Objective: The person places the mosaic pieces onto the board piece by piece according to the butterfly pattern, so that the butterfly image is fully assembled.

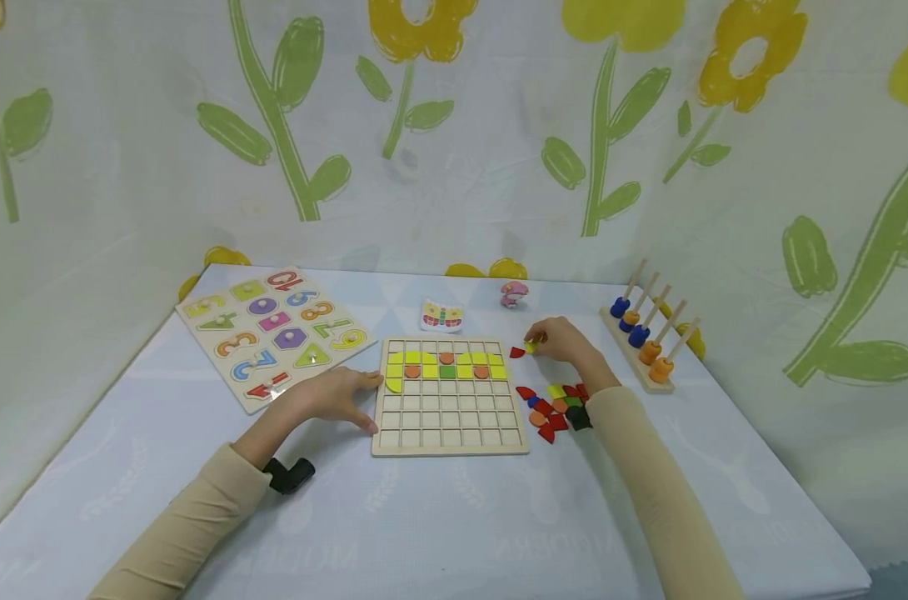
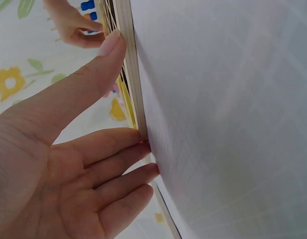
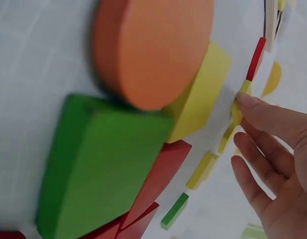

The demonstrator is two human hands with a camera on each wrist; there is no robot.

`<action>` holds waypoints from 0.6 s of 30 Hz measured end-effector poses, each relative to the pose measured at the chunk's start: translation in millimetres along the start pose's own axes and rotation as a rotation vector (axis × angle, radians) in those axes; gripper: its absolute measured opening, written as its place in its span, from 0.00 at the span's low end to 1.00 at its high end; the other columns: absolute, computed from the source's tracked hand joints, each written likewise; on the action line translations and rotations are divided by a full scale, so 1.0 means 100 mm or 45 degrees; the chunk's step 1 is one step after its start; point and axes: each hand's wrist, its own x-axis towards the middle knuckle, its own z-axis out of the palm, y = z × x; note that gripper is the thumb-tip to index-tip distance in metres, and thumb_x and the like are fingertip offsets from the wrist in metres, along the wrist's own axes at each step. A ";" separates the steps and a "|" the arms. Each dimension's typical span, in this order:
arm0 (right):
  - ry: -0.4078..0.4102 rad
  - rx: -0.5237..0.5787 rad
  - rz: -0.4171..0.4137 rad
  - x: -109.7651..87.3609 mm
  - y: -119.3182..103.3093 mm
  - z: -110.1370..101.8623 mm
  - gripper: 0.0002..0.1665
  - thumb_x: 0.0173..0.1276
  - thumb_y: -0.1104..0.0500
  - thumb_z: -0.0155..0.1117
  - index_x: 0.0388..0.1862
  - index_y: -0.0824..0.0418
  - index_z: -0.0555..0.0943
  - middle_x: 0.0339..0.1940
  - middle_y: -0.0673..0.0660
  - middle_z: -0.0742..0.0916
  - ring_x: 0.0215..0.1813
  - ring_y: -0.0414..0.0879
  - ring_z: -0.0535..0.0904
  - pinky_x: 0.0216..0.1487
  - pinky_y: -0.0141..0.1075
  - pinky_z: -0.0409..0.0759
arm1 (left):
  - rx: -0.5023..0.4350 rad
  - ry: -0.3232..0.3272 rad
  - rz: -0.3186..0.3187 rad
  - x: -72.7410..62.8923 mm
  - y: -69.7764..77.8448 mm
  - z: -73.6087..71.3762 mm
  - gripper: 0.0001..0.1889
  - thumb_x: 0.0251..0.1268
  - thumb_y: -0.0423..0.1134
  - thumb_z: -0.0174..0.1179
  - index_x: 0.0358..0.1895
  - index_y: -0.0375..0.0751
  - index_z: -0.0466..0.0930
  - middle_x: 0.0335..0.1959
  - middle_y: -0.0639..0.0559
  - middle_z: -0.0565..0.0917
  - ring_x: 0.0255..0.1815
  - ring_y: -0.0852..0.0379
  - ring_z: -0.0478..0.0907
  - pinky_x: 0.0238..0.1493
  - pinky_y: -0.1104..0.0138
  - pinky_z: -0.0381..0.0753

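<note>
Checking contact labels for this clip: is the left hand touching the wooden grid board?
Touching: the left wrist view shows the left hand with its index fingertip against the edge of the grid board.

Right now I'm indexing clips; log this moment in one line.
left hand: touching pale rectangular wooden grid board, left edge | right hand: pinching small flat yellow piece | board: partly filled

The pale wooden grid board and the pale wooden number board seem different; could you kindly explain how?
In the head view, the pale wooden grid board lies nearly straight, whereas the pale wooden number board is turned at an angle. The grid board has square cells partly filled with flat yellow, orange and green pieces; the number board has colourful numerals and shapes. Both lie flat on the white table.
</note>
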 end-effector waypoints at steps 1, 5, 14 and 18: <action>-0.001 0.006 0.006 -0.01 0.00 0.00 0.14 0.63 0.67 0.68 0.48 0.61 0.84 0.43 0.59 0.84 0.47 0.53 0.76 0.54 0.44 0.78 | 0.001 -0.001 0.001 0.00 0.00 0.00 0.46 0.49 0.54 0.73 0.69 0.33 0.65 0.71 0.40 0.65 0.72 0.39 0.59 0.70 0.48 0.59; -0.017 0.043 0.028 -0.03 -0.01 -0.02 0.14 0.61 0.66 0.70 0.46 0.61 0.84 0.42 0.59 0.84 0.46 0.54 0.76 0.52 0.43 0.79 | 0.005 -0.001 0.000 0.00 0.00 0.00 0.46 0.49 0.54 0.73 0.69 0.33 0.66 0.71 0.40 0.65 0.72 0.39 0.59 0.69 0.48 0.60; 0.100 0.066 -0.026 -0.13 -0.24 -0.12 0.11 0.65 0.68 0.63 0.46 0.65 0.84 0.41 0.61 0.84 0.42 0.54 0.77 0.46 0.43 0.81 | 0.001 -0.004 -0.002 0.00 -0.01 0.00 0.46 0.49 0.54 0.73 0.69 0.33 0.66 0.70 0.41 0.65 0.72 0.39 0.59 0.69 0.48 0.60; 0.159 0.093 -0.128 -0.20 -0.43 -0.14 0.12 0.66 0.67 0.60 0.48 0.66 0.84 0.40 0.61 0.85 0.42 0.53 0.78 0.46 0.43 0.81 | 0.006 0.004 0.011 0.00 -0.02 0.00 0.46 0.49 0.54 0.73 0.69 0.33 0.66 0.70 0.40 0.65 0.71 0.38 0.59 0.69 0.47 0.60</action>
